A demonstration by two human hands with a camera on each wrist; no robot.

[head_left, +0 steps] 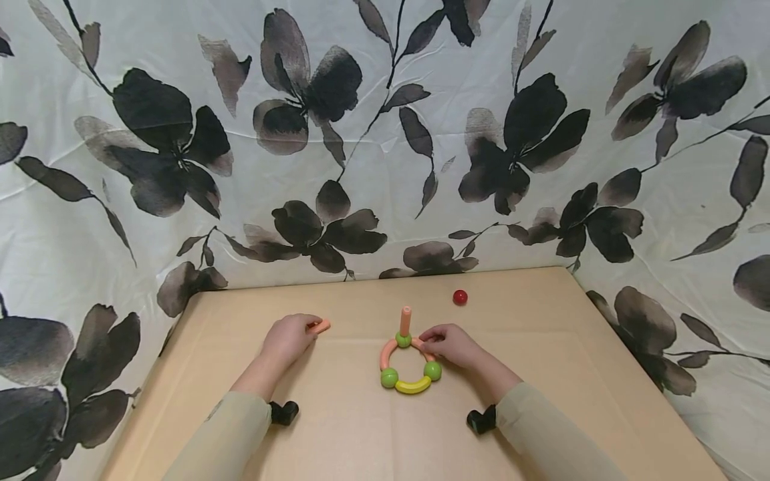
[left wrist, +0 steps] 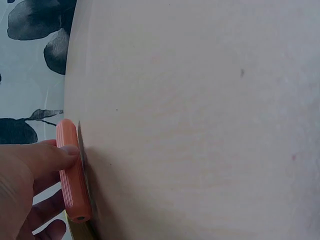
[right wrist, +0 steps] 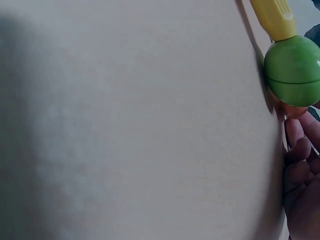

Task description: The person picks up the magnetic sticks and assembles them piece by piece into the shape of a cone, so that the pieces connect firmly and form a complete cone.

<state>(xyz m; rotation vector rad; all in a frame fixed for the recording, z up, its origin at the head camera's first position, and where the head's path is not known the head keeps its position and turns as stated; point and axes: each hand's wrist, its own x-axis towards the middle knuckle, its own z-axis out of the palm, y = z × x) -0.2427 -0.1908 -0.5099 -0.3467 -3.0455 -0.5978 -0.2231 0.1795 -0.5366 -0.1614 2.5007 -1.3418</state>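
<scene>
My left hand (head_left: pixel 290 338) pinches a ribbed orange rod (left wrist: pixel 75 187) between thumb and fingers, close over the table at the left. Toy rods and balls form a ring in the middle. Green balls sit at its top (head_left: pixel 404 341), lower left (head_left: pixel 389 378) and lower right (head_left: pixel 432 371). A curved yellow rod (head_left: pixel 413 387) joins the lower two; curved orange rods form the sides, the left one (head_left: pixel 385 355) in plain sight. From the top ball a straight orange stick (head_left: pixel 406 322) points away. My right hand (head_left: pixel 454 344) holds the ring's right-hand orange rod (head_left: pixel 429 355), its fingers partly covering it.
A small red ball (head_left: pixel 460 297) lies near the far edge of the tan table (head_left: pixel 337 434), beyond the ring. Floral cloth (head_left: pixel 421 180) hangs behind the table and along both sides. Black wrist cameras sit under both sleeves, low over the tabletop.
</scene>
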